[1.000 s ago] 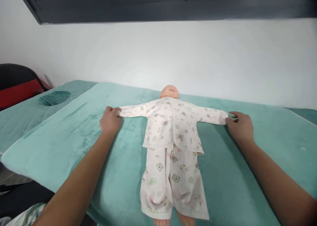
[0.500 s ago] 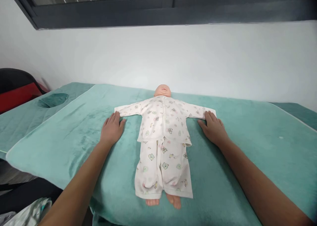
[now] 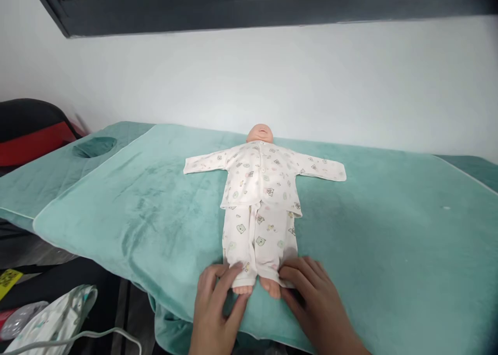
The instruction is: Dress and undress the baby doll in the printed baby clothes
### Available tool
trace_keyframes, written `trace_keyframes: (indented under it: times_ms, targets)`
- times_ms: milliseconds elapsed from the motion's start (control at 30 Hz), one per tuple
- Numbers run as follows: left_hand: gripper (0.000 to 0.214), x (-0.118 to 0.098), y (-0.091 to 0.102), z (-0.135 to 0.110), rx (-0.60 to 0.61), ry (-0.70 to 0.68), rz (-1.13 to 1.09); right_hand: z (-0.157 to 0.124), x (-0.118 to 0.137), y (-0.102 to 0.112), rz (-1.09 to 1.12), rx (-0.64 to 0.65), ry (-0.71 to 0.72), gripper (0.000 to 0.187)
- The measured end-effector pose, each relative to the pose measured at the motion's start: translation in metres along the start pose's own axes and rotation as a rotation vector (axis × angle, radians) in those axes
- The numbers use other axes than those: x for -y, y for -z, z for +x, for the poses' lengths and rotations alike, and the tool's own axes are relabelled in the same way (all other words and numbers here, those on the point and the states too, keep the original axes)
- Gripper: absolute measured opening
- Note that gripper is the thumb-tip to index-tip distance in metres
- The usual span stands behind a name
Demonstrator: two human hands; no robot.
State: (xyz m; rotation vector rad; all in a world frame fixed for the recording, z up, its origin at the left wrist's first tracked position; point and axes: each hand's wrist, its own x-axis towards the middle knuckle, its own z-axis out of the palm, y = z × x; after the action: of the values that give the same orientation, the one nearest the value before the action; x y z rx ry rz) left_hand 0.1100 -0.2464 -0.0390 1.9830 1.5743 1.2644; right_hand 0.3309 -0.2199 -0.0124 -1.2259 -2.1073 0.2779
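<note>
A baby doll [image 3: 260, 133] lies on its back on a teal towel [image 3: 163, 215], arms spread wide. It wears a white printed top [image 3: 264, 176] and matching trousers [image 3: 259, 241]; its bare feet poke out at the near end. My left hand [image 3: 216, 306] rests by the left foot, fingers stretched onto the left trouser cuff. My right hand [image 3: 311, 293] lies beside the right foot, fingers flat against the right cuff. Neither hand grips anything.
The towel covers a teal massage bed [image 3: 58, 163] with a face hole [image 3: 93, 146] at far left. A white wall and dark window frame stand behind. A black and red chair [image 3: 31, 129] is at left; a patterned cloth [image 3: 54, 318] and a cable lie below.
Both hands have left the doll's sleeve ends and come down to the trouser cuffs by its feet. The view has shifted slightly.
</note>
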Motion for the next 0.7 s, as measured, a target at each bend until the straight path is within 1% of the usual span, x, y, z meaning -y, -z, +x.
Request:
trace_keyframes:
  times_ms: [33,67,167,267,333,367,467,533,600,700]
  targets:
    - [0.036,-0.006,-0.003,0.002,-0.002,-0.016,-0.016,0.003,0.003,0.002,0.042,-0.017,-0.024,0.006]
    - [0.037,-0.012,-0.005,0.005,-0.002,-0.044,-0.027,0.006,0.007,0.006,0.101,-0.040,-0.055,0.008]
    - [0.040,-0.026,-0.002,0.013,-0.019,-0.136,-0.013,0.006,0.028,0.024,0.300,-0.091,-0.135,0.009]
    - [0.038,-0.030,0.004,0.014,-0.070,-0.179,0.033,-0.002,0.048,0.037,0.415,-0.156,-0.178,0.011]
    - [0.038,-0.027,0.006,0.011,-0.094,-0.204,0.068,-0.008,0.051,0.035,0.409,-0.173,-0.188,0.012]
    - [0.038,-0.025,0.007,0.010,-0.099,-0.214,0.079,-0.010,0.050,0.031,0.382,-0.154,-0.169,0.013]
    - [0.035,-0.025,0.009,0.004,-0.086,-0.198,0.043,-0.016,0.039,0.015,0.267,-0.060,-0.061,0.013]
    - [0.032,-0.029,0.012,0.001,-0.087,-0.148,-0.013,-0.019,0.033,0.009,0.196,-0.049,-0.005,0.014]
    - [0.029,-0.036,0.016,-0.001,-0.119,-0.113,-0.029,-0.021,0.030,0.009,0.142,-0.068,0.025,0.014]
    - [0.025,-0.044,0.021,-0.001,-0.183,-0.124,0.048,-0.020,0.032,0.017,0.118,-0.086,0.055,0.012]
